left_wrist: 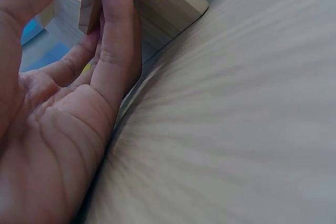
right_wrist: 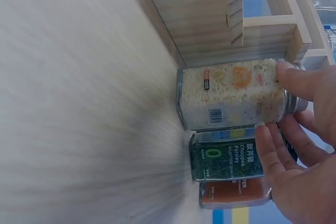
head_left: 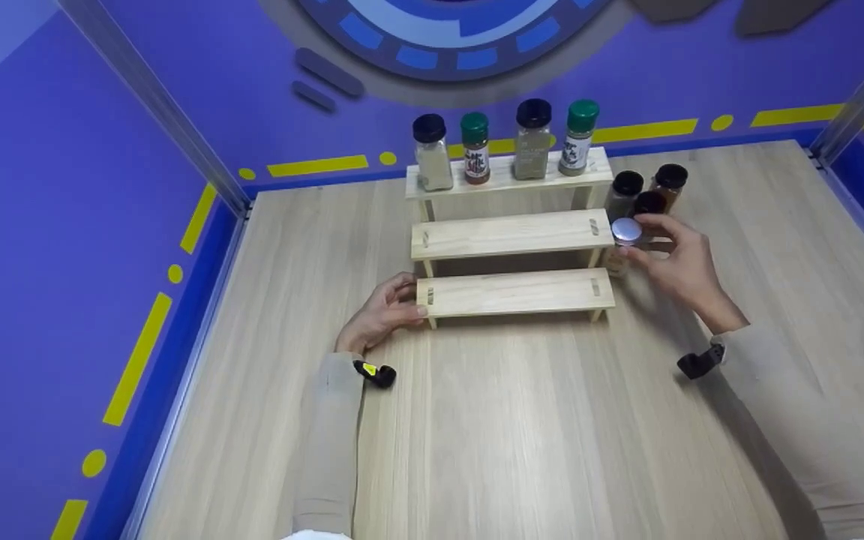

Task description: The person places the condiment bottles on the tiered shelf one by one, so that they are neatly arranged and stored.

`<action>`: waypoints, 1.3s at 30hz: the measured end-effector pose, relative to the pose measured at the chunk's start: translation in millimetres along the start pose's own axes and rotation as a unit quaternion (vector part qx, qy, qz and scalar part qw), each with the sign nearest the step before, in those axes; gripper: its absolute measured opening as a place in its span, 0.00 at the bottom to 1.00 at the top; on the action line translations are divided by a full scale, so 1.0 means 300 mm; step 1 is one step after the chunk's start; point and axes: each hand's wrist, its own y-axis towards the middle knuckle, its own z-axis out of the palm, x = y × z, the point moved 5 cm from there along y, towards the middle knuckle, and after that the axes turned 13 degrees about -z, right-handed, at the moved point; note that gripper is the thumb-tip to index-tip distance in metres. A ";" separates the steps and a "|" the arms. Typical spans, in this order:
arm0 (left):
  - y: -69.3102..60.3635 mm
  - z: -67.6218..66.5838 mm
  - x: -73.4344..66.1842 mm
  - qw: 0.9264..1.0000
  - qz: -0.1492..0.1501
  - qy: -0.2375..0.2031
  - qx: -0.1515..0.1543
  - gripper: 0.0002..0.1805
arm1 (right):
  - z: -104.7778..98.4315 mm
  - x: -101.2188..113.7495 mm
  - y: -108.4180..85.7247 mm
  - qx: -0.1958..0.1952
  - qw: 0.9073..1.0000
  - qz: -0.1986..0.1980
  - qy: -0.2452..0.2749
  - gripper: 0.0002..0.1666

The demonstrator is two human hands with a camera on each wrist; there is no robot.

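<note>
Far left, the left hand (head_left: 378, 319) is placed at the left end of the near shelf (head_left: 518, 292); the board end is pinched, thumb on the near side, fingers on the far side. The middle shelf (head_left: 507, 236) and the taller far shelf (head_left: 501, 171) are lined up behind it, all plain wood. On the far shelf, left to right, are stood a black-capped bottle (head_left: 434, 161), a green-capped bottle (head_left: 476, 157), a larger black-capped bottle and a second green-capped bottle, all upright.

Just right of the shelf ends, the silver-capped jar (right_wrist: 228, 98) is stood upright on the table (head_left: 514, 435), base seemingly touching. Its upper part is held by the right hand (head_left: 679, 262): thumb and fingers are clamped on opposite sides just below the cap, jar body between them, lower part left uncovered. Pale flaky contents are seen through the glass.

Beyond it, three black-capped jars (head_left: 625, 189) are grouped near the far shelf's right end. In the right wrist view, a "Chopped Parsley" jar (right_wrist: 226, 156) and an orange-filled jar (right_wrist: 236, 192) are seen beside the held one.
</note>
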 end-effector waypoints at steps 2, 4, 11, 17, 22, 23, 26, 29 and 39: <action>0.000 0.000 0.000 1.000 0.001 0.002 0.000 0.32 | 0.002 -0.026 -0.005 0.000 1.000 0.002 0.002 0.31; 0.000 0.000 0.000 1.000 0.003 0.004 0.001 0.32 | 0.003 -0.052 -0.009 -0.001 1.000 0.003 0.004 0.31; 0.001 -0.005 0.003 1.000 0.005 0.015 -0.002 0.32 | 0.019 -0.108 -0.030 0.017 0.999 0.026 0.012 0.34; 0.001 -0.002 0.001 1.000 0.000 0.016 -0.004 0.32 | 0.039 -0.131 -0.050 0.035 0.998 0.051 0.031 0.37; -0.001 0.003 -0.004 1.000 -0.001 0.013 -0.003 0.33 | 0.046 -0.145 -0.049 0.033 0.998 0.052 0.034 0.37; -0.001 0.004 -0.004 1.000 -0.001 0.013 -0.003 0.33 | 0.048 -0.147 -0.048 0.032 0.998 0.053 0.032 0.36; -0.001 0.005 -0.003 1.000 -0.002 0.011 -0.003 0.34 | 0.045 -0.149 -0.048 0.025 0.998 0.052 0.017 0.35; -0.002 0.007 -0.002 1.000 -0.004 0.015 -0.005 0.33 | 0.036 -0.145 -0.049 0.017 0.998 0.057 0.011 0.35; -0.004 0.001 -0.001 1.000 0.001 0.018 -0.005 0.33 | -0.025 -0.094 -0.029 -0.018 0.998 0.050 0.023 0.36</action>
